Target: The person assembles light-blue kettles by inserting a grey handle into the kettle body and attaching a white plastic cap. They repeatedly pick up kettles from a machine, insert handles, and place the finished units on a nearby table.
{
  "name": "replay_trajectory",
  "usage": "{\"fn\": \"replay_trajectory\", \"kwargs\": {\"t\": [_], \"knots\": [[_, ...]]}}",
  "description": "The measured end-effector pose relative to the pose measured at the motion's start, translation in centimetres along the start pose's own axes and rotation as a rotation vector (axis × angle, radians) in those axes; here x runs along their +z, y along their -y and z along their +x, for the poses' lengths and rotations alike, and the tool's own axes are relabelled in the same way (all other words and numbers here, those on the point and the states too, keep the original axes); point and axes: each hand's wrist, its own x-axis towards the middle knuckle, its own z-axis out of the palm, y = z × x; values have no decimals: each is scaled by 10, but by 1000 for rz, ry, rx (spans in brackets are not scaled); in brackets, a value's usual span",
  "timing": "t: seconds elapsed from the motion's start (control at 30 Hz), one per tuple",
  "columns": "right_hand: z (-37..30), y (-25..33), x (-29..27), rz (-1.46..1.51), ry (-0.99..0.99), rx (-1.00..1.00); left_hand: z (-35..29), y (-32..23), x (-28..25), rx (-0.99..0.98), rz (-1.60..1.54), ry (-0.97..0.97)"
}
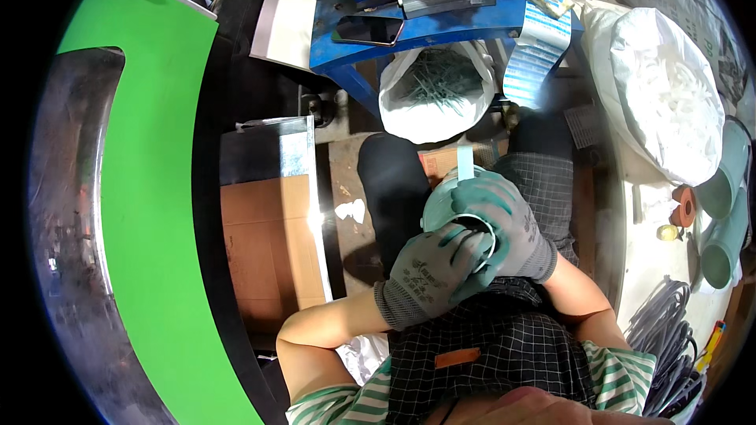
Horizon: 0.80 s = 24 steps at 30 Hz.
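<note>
A pale green plastic pipe fitting [439, 206] sits over my lap, tilted with its round open end toward me. A flat strip of the same green [465, 162] sticks out at its far side. My left hand [435, 269], in a grey glove, is closed at the near rim, with its fingers bent over the opening. Wrapped round the right side of the fitting is my right hand [510, 216], in a matching grey and green glove. The gloves hide much of the fitting, and the fingertips inside the opening cannot be made out.
Ahead, a white sack [416, 126] holds thin green scraps beneath a blue bench [457, 29] bearing a phone [368, 30]. On the right stand a sack of white pieces [624, 71], green pipes [718, 260] and coiled grey cable [663, 323]. Cardboard [264, 228] and a green panel [150, 189] lie left.
</note>
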Motion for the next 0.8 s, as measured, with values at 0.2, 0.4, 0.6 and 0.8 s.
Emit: {"fn": "replay_trajectory", "kwargs": {"t": [0.2, 0.4, 0.6, 0.8], "knots": [[5, -1, -2, 91, 64, -6, -6, 4, -11, 42, -45, 6], [1, 2, -4, 151, 53, -48, -10, 18, -7, 213, -49, 85], [11, -3, -7, 226, 101, -84, -7, 27, -4, 364, 92, 22], [71, -47, -16, -3, -119, -78, 41, 80, -11, 266, 502, -611]]}}
